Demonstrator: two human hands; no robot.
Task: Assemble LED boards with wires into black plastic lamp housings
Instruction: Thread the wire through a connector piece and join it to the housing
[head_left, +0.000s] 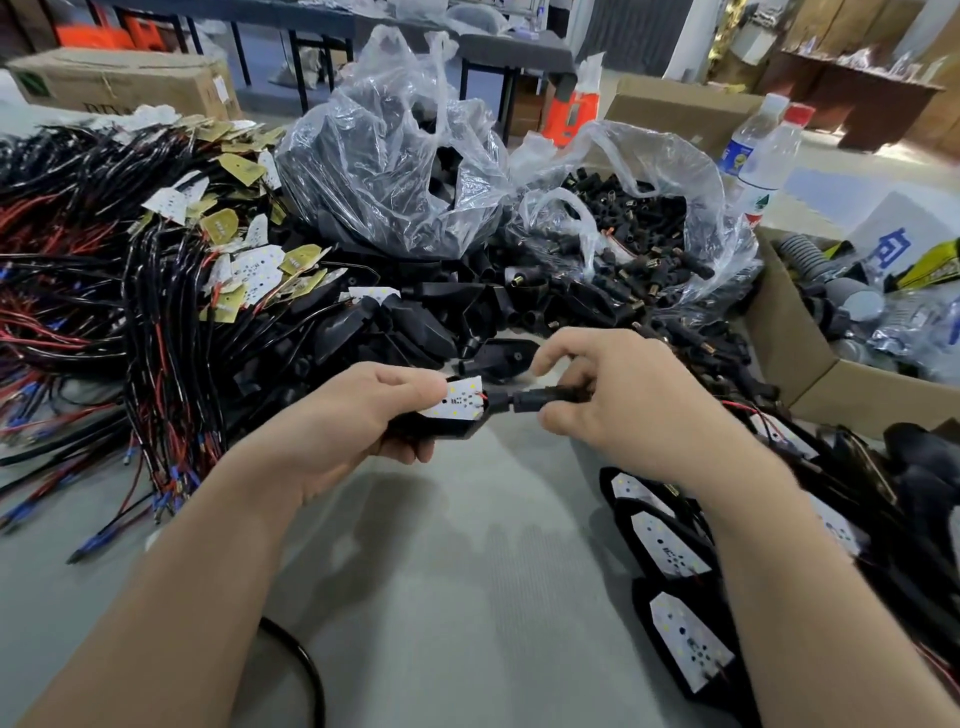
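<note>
Both hands are busy over the grey tabletop (441, 571). Our left hand (363, 415) grips a black plastic lamp housing (447, 430), thumb on the white LED board (457, 402) sitting in it. Our right hand (613, 410) pinches the black cable sleeve (540, 397) at the housing's neck. Assembled black housings (670, 561) lie to the right, a heap of wired boards (156, 260) to the left, and clear plastic bags of black parts (395, 171) behind.
</note>
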